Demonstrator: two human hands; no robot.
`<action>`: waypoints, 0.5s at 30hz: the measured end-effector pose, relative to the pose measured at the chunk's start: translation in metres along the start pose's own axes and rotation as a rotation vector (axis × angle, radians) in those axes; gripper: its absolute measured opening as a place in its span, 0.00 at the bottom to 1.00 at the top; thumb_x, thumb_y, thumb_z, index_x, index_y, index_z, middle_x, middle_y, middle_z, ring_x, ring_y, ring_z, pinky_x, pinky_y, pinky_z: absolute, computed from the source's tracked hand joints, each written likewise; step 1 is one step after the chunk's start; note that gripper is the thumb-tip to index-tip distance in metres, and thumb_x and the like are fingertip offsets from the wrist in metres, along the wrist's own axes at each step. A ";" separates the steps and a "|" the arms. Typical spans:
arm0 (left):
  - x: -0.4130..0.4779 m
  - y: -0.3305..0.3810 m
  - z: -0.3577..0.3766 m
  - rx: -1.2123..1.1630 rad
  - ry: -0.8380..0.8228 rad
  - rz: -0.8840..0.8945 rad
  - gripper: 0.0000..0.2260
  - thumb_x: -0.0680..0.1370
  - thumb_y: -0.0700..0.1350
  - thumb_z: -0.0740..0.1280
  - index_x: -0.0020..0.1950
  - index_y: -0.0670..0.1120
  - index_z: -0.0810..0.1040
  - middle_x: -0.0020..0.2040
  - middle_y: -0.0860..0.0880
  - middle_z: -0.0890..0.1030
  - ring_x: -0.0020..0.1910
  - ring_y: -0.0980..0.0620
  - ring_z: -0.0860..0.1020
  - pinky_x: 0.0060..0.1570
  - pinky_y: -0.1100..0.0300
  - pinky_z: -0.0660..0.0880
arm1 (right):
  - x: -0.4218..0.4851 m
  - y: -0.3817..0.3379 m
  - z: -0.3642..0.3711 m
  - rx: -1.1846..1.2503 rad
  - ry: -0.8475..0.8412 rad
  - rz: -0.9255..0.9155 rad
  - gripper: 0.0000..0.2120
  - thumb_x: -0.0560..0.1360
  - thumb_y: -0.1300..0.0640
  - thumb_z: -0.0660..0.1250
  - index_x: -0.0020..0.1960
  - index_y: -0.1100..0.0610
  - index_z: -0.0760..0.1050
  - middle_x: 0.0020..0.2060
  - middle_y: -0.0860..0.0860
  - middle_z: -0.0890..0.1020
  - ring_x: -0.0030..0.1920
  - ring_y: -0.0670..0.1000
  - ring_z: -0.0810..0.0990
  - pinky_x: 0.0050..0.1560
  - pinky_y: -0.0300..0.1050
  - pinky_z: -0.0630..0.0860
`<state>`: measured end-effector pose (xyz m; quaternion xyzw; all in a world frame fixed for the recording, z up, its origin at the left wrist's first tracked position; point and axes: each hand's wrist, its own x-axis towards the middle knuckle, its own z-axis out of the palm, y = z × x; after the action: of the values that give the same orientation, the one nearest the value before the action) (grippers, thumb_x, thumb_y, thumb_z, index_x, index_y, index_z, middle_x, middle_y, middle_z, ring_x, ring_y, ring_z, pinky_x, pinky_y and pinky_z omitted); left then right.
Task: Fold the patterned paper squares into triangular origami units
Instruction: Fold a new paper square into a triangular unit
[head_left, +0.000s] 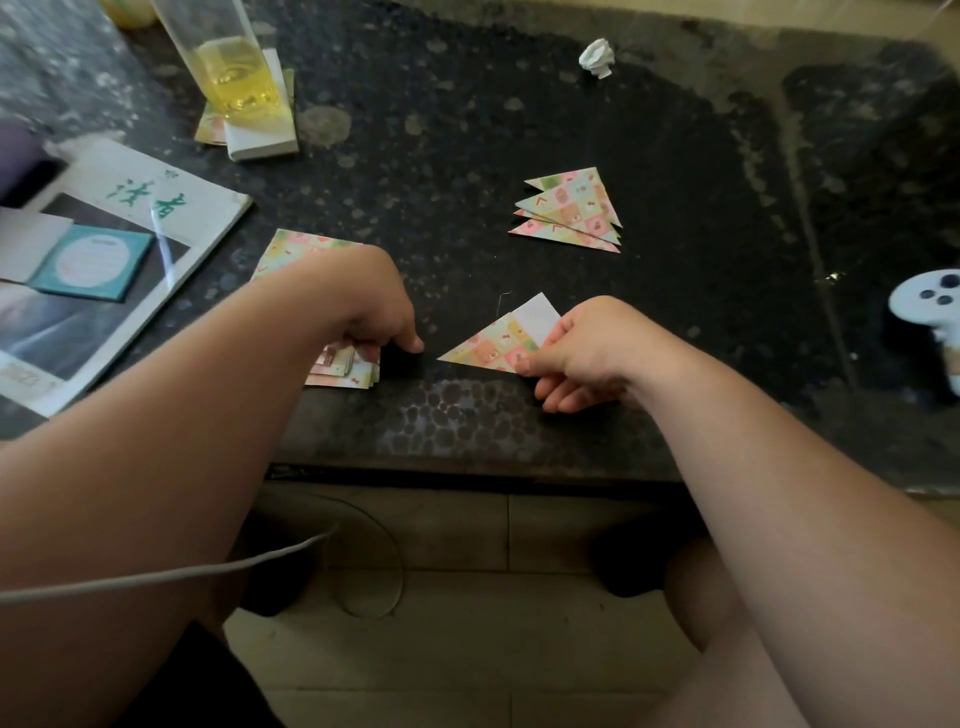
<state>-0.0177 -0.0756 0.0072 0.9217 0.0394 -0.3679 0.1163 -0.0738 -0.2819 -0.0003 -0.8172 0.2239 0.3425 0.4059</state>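
- Head view: the right hand (576, 353) has its grip pinched on a half-folded triangle (493, 345) at centre frame, low over the table (467, 130), likely steadying it for another crease.
- The left hand (363, 306) curls its grip on the stack of squares (345, 366) left of centre, seemingly keeping the sheets together.
- Finished triangles (571, 213) lie piled upper right of centre, away from the working spot.

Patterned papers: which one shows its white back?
The triangle in the right hand: a white flap shows at its top. The far triangle pile and the stack under the left hand show only pattern.
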 end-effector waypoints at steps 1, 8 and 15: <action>-0.001 -0.001 -0.003 0.014 0.010 0.008 0.14 0.76 0.50 0.76 0.50 0.39 0.85 0.36 0.44 0.85 0.37 0.43 0.85 0.38 0.55 0.79 | 0.000 0.000 0.000 -0.009 0.010 -0.002 0.12 0.75 0.55 0.77 0.51 0.63 0.81 0.37 0.58 0.87 0.29 0.49 0.84 0.26 0.39 0.79; -0.020 0.017 0.015 -0.215 0.249 0.288 0.07 0.77 0.50 0.73 0.41 0.49 0.83 0.32 0.54 0.82 0.32 0.55 0.82 0.32 0.62 0.74 | 0.003 0.010 -0.021 -0.319 0.446 -0.157 0.08 0.73 0.50 0.77 0.44 0.50 0.79 0.43 0.48 0.82 0.41 0.47 0.79 0.42 0.47 0.77; -0.049 0.034 0.070 0.260 0.172 0.640 0.21 0.78 0.60 0.68 0.70 0.58 0.74 0.69 0.55 0.69 0.68 0.52 0.67 0.68 0.52 0.72 | 0.002 0.021 -0.018 -0.380 0.425 -0.209 0.21 0.73 0.50 0.76 0.63 0.49 0.74 0.51 0.47 0.79 0.52 0.51 0.79 0.53 0.50 0.80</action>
<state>-0.0949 -0.1251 -0.0022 0.9221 -0.2890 -0.2358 0.1035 -0.0793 -0.3081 -0.0043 -0.9504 0.1506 0.1561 0.2230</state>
